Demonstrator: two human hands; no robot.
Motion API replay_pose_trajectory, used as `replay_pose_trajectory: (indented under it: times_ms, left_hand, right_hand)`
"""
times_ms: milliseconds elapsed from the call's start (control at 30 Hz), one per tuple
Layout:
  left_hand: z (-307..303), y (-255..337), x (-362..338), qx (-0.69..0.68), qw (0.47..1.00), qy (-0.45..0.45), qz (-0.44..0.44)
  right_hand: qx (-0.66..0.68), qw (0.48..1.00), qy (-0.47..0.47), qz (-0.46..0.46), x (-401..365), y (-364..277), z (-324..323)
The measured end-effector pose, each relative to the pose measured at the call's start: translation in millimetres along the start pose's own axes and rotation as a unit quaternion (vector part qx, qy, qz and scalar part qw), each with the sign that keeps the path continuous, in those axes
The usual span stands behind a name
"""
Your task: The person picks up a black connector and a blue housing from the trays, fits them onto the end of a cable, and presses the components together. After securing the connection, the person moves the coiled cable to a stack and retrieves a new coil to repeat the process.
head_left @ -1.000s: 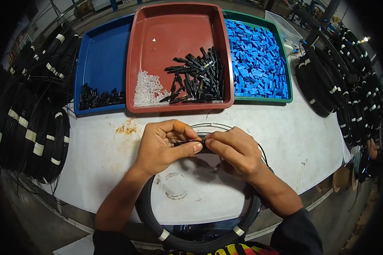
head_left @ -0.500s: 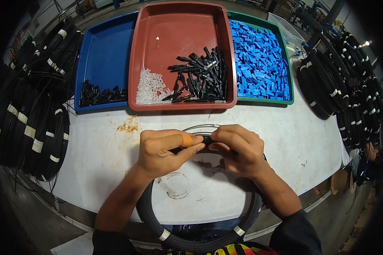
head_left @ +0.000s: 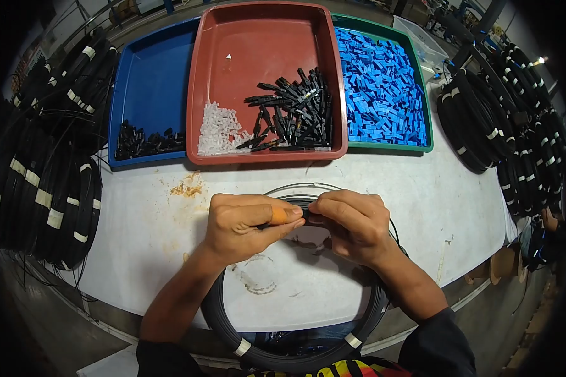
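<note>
My left hand (head_left: 242, 225) and my right hand (head_left: 352, 223) meet fingertip to fingertip over the white table (head_left: 446, 201). Between them they pinch a small black connector piece (head_left: 305, 215) on the end of a thin cable; most of it is hidden by the fingers. An orange wrap covers my left index finger. A black cable coil (head_left: 283, 352) with white tape bands lies under both wrists, reaching over the table's near edge.
Three trays stand at the back: a blue tray (head_left: 148, 88) with few black parts, a red tray (head_left: 258, 44) with black connectors (head_left: 292, 116) and clear pieces (head_left: 217, 133), a green tray (head_left: 421, 100) full of blue parts (head_left: 380, 88). Stacked cable coils flank the left (head_left: 50, 163) and right (head_left: 503, 119).
Both hands stay together on the small black piece, with only small shifts of the fingers. My left index finger now lies straighter across it.
</note>
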State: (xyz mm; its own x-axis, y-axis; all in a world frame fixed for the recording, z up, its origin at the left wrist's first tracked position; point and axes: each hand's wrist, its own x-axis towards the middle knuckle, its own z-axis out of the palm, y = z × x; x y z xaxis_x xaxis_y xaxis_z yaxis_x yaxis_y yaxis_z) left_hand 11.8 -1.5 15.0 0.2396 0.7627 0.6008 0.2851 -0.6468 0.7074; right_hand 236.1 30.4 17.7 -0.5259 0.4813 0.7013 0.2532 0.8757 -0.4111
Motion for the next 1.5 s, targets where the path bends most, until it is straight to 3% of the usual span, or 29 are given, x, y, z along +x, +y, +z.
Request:
replay_pose_trajectory:
  times_ms: [133,267,433,633,1000,1200,1267,1367,1500]
  left_hand:
    - [-0.1,-1.7,0.3,0.012,1.000,0.003,0.019]
    - [-0.6,-1.7,-0.4,0.014,1.000,0.008,0.001]
    - [1.0,0.0,0.5,0.018,1.000,0.001,0.010]
    - [0.2,-1.4,-0.3,0.018,1.000,0.012,0.009]
    - [2.4,-3.2,-0.3,0.040,0.998,0.014,0.053]
    - [0.0,0.4,0.2,0.017,1.000,-0.003,0.012]
    - [-2.3,2.5,-2.4,0.023,0.999,0.007,-0.037]
    - [-3.9,-1.4,-6.5,-0.016,0.997,0.070,-0.039]
    - [-7.2,-1.3,-9.7,0.001,0.997,0.059,-0.042]
  right_hand:
    - [0.032,0.996,-0.043,0.067,1.6,-1.2,3.1]
    - [0.049,0.997,0.010,0.058,4.9,-3.3,4.7]
    - [0.020,0.995,-0.045,0.085,2.5,-4.8,1.2]
    - [0.034,0.998,0.020,0.056,7.1,-5.3,5.6]
    - [0.024,0.999,0.001,0.047,2.7,-0.3,6.2]
    - [0.033,0.999,-0.003,0.008,5.2,0.9,8.1]
    - [0.038,0.999,-0.007,0.003,4.4,1.6,5.1]
    - [0.006,0.999,-0.033,0.009,3.0,3.6,-1.7]
    - [0.008,0.999,-0.044,0.015,0.5,6.9,-4.4]
